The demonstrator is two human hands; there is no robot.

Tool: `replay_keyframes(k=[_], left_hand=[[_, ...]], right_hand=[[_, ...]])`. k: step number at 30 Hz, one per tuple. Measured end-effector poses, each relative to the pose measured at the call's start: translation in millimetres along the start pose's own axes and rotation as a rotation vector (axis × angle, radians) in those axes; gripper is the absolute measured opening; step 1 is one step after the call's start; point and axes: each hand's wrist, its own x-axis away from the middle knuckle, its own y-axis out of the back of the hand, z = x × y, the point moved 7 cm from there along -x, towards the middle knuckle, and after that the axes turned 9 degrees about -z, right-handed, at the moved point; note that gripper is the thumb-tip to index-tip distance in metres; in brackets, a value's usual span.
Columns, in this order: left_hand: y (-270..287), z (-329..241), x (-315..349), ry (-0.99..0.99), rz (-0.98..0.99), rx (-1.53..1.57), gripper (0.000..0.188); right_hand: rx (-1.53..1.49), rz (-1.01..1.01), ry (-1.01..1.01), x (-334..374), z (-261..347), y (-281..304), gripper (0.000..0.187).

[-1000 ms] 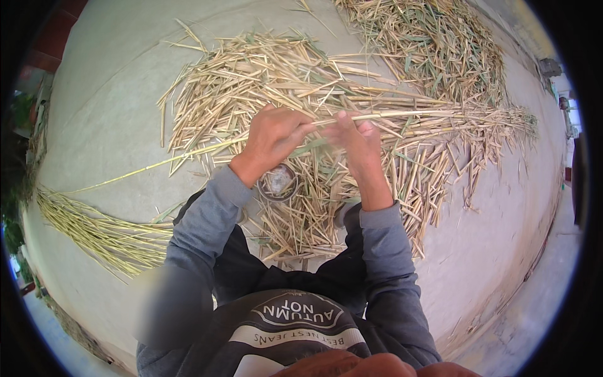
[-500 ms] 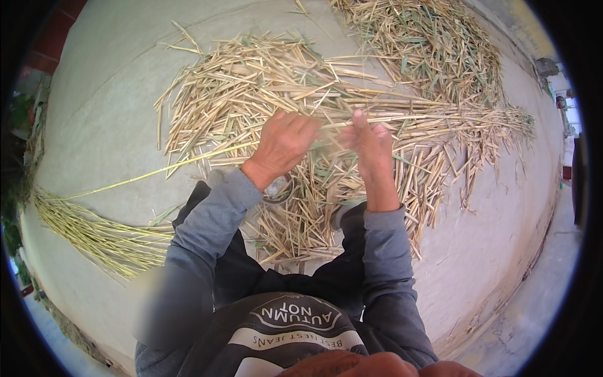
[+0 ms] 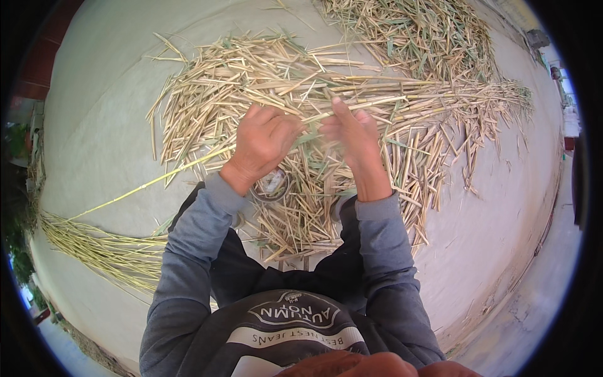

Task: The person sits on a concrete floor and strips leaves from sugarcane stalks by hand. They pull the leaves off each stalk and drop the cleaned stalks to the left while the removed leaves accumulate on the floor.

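A long, thin yellow-green reed stalk (image 3: 151,182) slants up from the lower left and passes through both my hands. My left hand (image 3: 264,141) is closed round it, fingers curled over. To its right, my right hand (image 3: 357,135) grips the same stalk, thumb raised along it and fingertips slightly blurred by motion. The stalk's far end sticks out to the right beyond that thumb. A strip of green leaf hangs at the gap between the hands. Beneath them lies a heap of dry, straw-coloured stalk pieces (image 3: 213,94).
Long uncut stalks (image 3: 465,97) stretch to the right. Another leafy heap (image 3: 414,38) lies at the far right. A bundle of peeled-looking yellow-green stalks (image 3: 103,248) rests at the left. Between my legs sits a small round dish (image 3: 273,185), partly among the pieces.
Both my hands have shifted slightly left in the picture, still on the stalk. The round dish beside my left wrist shows more fully now.
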Motion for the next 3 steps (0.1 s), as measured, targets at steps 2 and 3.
replay_keyframes(k=[2,3], left_hand=[[14.8,-2.5,-2.4,0.025,-0.106,0.027,0.016],[25.9,-5.9,-1.9,0.029,-0.158,0.049,0.016]], right_hand=[[0.027,-0.08,-0.012,-6.4,-2.2,5.2,0.053],[0.007,-0.075,-0.01,-5.9,-4.3,7.2,0.053]])
